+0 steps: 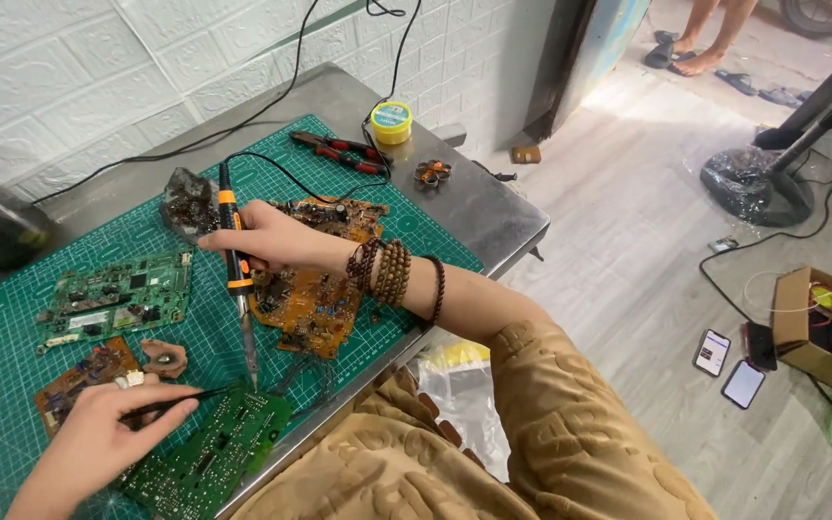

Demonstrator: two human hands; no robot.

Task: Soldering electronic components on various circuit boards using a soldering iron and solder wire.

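Steel workbench (pixel 493 217) against a white brick-pattern wall, topped with a green cutting mat (pixel 12 385); grey plank floor to the right. Nearest: a green circuit board (pixel 214 453) at the mat's front edge, partly overhanging it. Left hand (pixel 98 438) rests beside this board, fingers closed in a pinch on thin black tweezers (pixel 180 400) whose tips point toward the board's upper corner. Right hand (pixel 267 236), wrist wrapped in brown bead bracelets (pixel 392 274), is closed in a pen-like grip around a black-and-orange soldering iron (pixel 236 260); the iron is angled downward, its metal tip just above the green board's upper edge, close to the tweezer tips. Whether the tip touches the board cannot be told. Under the right hand lies an orange-brown circuit board (pixel 305 303). Left on the mat: a small brown board (pixel 84 376) and another green board (pixel 117 299). Farther back: red-handled pliers (pixel 339 151), a yellow round tin (pixel 392 122), black cables running up the wall. On the floor, well apart: two phones (pixel 727 368), a cardboard box (pixel 801 323). In the far doorway, another person's bare feet (pixel 690 58).
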